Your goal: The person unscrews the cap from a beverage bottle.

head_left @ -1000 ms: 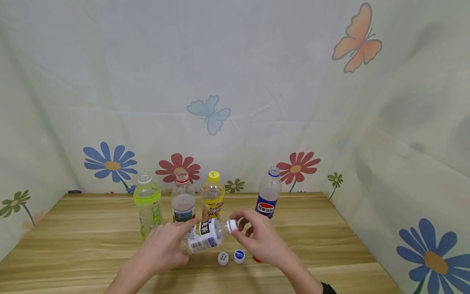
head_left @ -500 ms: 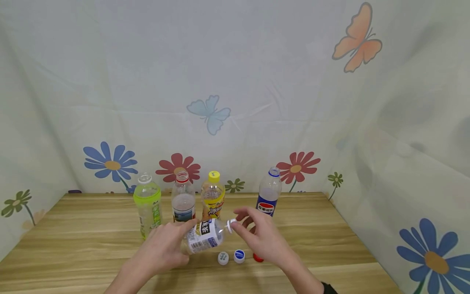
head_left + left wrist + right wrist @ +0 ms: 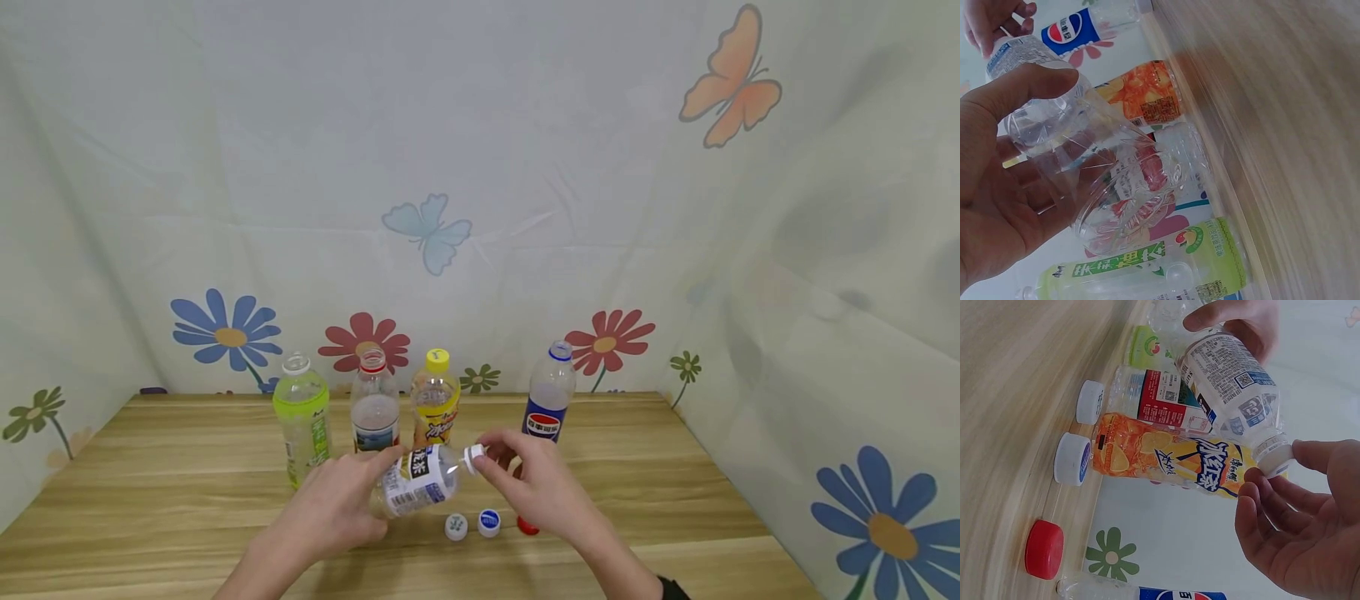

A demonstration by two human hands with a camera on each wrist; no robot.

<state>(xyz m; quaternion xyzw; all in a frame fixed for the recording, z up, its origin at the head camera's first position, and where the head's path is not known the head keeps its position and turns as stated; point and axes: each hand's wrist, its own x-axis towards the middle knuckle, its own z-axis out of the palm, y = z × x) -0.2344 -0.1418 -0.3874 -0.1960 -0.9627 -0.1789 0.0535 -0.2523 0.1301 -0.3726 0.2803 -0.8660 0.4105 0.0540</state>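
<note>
Right hand [image 3: 543,483] pinching the white cap [image 3: 1275,461] of a tilted bottle [image 3: 422,479].
Its thumb and fingertips meet the cap from opposite sides; the left hand [image 3: 333,500] curls round the bottle's body, holding it above the table [image 3: 675,508]. Below lie a grey-topped cap [image 3: 456,527], a blue-topped cap [image 3: 489,523] and a red cap [image 3: 528,526]; behind stand a green bottle [image 3: 302,412], a red-ringed bottle [image 3: 375,410], a yellow-capped bottle [image 3: 436,408] and a blue-label bottle [image 3: 550,400].

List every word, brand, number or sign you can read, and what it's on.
"冰红茶": yellow-capped bottle.
"百事可乐": blue-labelled bottle.
"茉莉柚茶": green bottle.
"茶": held bottle; characters before it unclear.
Too small or blurred: the held bottle's fine print, the red-ringed bottle's label, marks on the white cap and blue-topped cap.
</note>
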